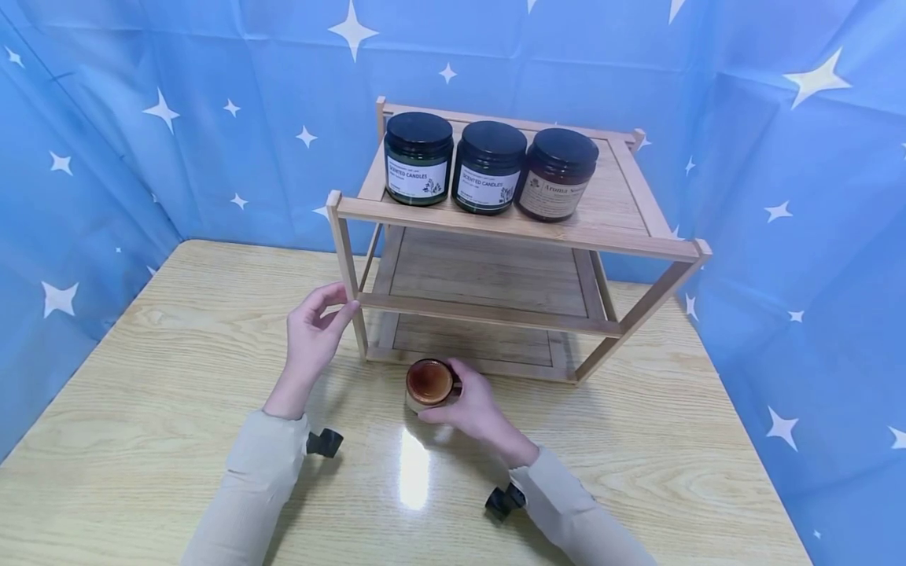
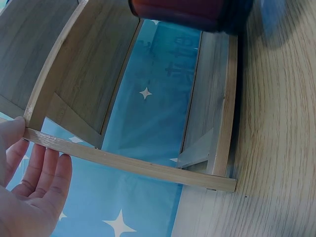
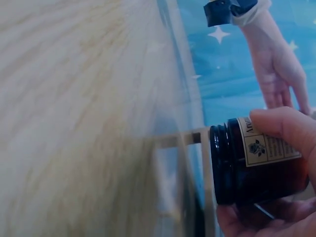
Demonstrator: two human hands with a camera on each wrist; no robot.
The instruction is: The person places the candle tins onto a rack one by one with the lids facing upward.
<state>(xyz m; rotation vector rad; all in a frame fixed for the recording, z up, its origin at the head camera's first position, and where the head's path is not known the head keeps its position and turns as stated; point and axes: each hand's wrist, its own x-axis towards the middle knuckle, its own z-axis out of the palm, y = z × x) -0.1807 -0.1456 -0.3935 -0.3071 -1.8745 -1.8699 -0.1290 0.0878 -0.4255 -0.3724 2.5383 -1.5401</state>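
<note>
My right hand [image 1: 476,401] grips an amber glass candle jar [image 1: 429,382] from its right side, low over the table, just in front of the rack's bottom shelf. The jar is turned over: its round base faces up, and its dark end [image 3: 223,165] points down to the table. Part of a beige label [image 3: 266,148] shows beside the thumb in the right wrist view. With thumb and fingers, my left hand [image 1: 314,326] holds the left front post [image 2: 128,165] of a three-level wooden rack [image 1: 495,314].
Three dark-lidded candle jars stand in a row on the top shelf: a green one [image 1: 418,159], another green one [image 1: 488,167] and an amber one [image 1: 557,175]. A blue star-patterned curtain [image 1: 283,79] hangs behind and beside the wooden table [image 1: 177,377].
</note>
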